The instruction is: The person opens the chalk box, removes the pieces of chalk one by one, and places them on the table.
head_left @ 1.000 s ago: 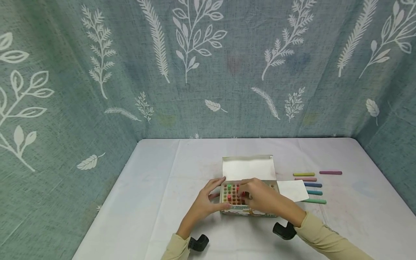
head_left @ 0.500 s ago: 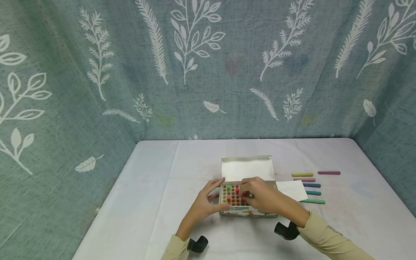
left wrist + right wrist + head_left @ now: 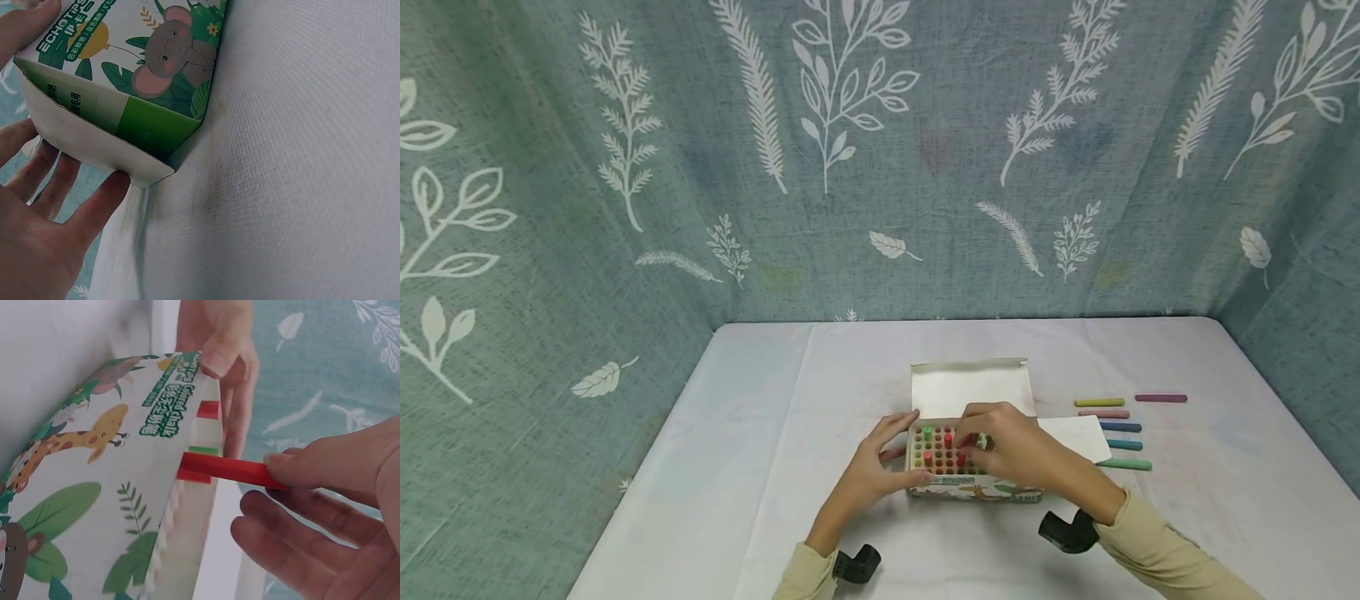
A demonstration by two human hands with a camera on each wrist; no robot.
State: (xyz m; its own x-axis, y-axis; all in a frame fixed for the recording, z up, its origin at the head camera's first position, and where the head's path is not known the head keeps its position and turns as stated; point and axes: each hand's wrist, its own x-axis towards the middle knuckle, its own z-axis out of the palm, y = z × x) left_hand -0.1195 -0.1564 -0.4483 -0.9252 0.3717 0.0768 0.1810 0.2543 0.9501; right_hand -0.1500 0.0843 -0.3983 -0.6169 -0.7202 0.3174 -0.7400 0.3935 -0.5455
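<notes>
A chalk box [image 3: 973, 489] with printed animals stands on the table, its lid raised behind. Its holed insert holds a few upright sticks, among them a green chalk stick [image 3: 927, 433] and a red chalk stick [image 3: 948, 440]. My left hand [image 3: 876, 465] grips the box's left end, thumb on the front, fingers against the side flap [image 3: 94, 134]. Over the box, my right hand [image 3: 1009, 446] pinches the top of another red chalk stick [image 3: 231, 469] between thumb and finger. Its lower end is inside the box, hidden by the front wall.
To the right lie loose chalk sticks: yellow [image 3: 1099, 402], pink [image 3: 1103, 414], purple [image 3: 1161, 398], blue [image 3: 1122, 427], teal [image 3: 1125, 446] and green [image 3: 1127, 465]. The box's white right flap [image 3: 1072, 437] sticks out over some of them. A patterned curtain [image 3: 850, 250] surrounds the table.
My right hand has risen slightly and shifted a little to the right, uncovering more of the red chalk near the box's front. My left hand keeps its hold on the box.
</notes>
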